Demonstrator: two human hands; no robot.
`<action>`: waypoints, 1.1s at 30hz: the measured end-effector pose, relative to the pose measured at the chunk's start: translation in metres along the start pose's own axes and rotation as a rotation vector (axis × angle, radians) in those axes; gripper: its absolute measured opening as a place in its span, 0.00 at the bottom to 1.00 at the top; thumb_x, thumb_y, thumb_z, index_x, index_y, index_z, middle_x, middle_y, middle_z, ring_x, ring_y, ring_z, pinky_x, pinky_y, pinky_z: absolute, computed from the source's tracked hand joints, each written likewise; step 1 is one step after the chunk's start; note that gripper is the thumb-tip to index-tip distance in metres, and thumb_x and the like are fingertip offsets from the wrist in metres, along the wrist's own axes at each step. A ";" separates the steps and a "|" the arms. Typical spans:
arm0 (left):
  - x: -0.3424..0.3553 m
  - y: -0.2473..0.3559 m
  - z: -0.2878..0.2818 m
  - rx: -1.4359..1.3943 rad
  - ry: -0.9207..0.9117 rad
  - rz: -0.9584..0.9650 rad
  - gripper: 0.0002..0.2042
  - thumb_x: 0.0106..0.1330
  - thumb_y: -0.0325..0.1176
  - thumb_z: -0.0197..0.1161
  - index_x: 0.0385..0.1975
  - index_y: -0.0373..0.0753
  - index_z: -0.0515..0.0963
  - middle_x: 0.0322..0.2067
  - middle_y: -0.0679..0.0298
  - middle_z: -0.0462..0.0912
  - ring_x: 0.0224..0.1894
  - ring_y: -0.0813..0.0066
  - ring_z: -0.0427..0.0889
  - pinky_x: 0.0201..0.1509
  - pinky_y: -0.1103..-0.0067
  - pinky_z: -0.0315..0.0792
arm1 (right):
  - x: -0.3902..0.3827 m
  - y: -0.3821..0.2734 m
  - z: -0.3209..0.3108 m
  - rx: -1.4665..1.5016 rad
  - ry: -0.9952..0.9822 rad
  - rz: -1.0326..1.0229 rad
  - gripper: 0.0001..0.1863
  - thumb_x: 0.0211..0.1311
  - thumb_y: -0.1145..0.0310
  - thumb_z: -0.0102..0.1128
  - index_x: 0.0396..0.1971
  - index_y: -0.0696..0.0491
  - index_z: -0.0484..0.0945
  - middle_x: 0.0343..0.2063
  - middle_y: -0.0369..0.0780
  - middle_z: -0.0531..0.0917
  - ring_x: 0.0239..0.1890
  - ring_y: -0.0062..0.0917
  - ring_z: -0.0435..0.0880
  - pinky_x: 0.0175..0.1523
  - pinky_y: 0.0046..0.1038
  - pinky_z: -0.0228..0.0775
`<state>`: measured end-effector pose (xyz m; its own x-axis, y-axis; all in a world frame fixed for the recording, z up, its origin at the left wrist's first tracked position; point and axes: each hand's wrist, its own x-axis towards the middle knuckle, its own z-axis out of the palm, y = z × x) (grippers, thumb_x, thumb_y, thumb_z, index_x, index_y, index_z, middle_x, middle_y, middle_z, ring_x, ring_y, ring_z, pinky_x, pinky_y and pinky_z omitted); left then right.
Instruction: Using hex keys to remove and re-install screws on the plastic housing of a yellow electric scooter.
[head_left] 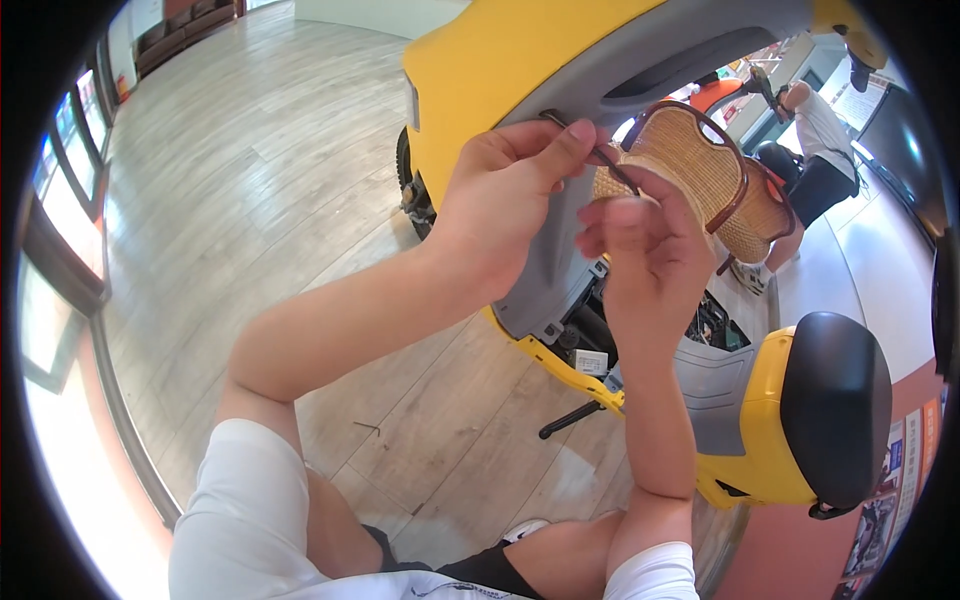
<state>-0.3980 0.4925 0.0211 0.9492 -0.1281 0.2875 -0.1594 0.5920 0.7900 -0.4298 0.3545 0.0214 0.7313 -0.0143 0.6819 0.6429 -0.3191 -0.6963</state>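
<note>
My left hand [505, 200] pinches a thin dark metal rod, apparently a hex key [615, 168], whose upper end reaches the grey inner panel [580, 103] of a yellow scooter's front body [450, 70]. My right hand [645, 255] is just below and to the right, fingers curled at the rod's lower end. The very tip of the tool's upper end is too small to make out. Below my hands, an open compartment [585, 330] in the scooter shows dark parts and a white box [590, 362].
The black seat [835, 410] is at lower right. Behind the scooter are wicker chairs [690, 160] and another person [820, 140]. A small L-shaped tool [368, 428] lies on the wood floor [220, 150], near the scooter's stand [570, 418]. Glass doors [60, 260] line the left side.
</note>
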 end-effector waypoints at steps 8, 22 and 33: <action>-0.008 -0.006 -0.004 0.155 -0.009 0.108 0.14 0.73 0.39 0.61 0.48 0.34 0.81 0.42 0.66 0.85 0.40 0.83 0.75 0.48 0.83 0.68 | 0.004 0.001 0.000 -0.199 0.125 -0.135 0.07 0.63 0.75 0.65 0.39 0.60 0.84 0.24 0.40 0.85 0.21 0.19 0.82 0.28 0.18 0.71; -0.039 -0.016 -0.023 0.836 -0.099 0.545 0.33 0.67 0.24 0.59 0.72 0.32 0.56 0.42 0.65 0.87 0.32 0.84 0.75 0.41 0.84 0.71 | 0.015 0.021 -0.004 -0.496 0.238 -0.612 0.12 0.52 0.85 0.67 0.38 0.58 0.87 0.32 0.42 0.86 0.28 0.26 0.85 0.35 0.21 0.75; -0.040 -0.023 -0.018 1.071 -0.195 0.668 0.49 0.62 0.25 0.61 0.74 0.30 0.28 0.51 0.57 0.84 0.34 0.64 0.81 0.37 0.75 0.76 | 0.019 0.024 -0.006 -0.434 0.237 -0.675 0.13 0.53 0.87 0.65 0.38 0.58 0.87 0.38 0.40 0.84 0.34 0.25 0.86 0.38 0.22 0.77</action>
<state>-0.4277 0.4978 -0.0186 0.5592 -0.2228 0.7985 -0.8129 -0.3365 0.4753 -0.4018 0.3412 0.0188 0.1224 0.1273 0.9843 0.7455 -0.6664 -0.0065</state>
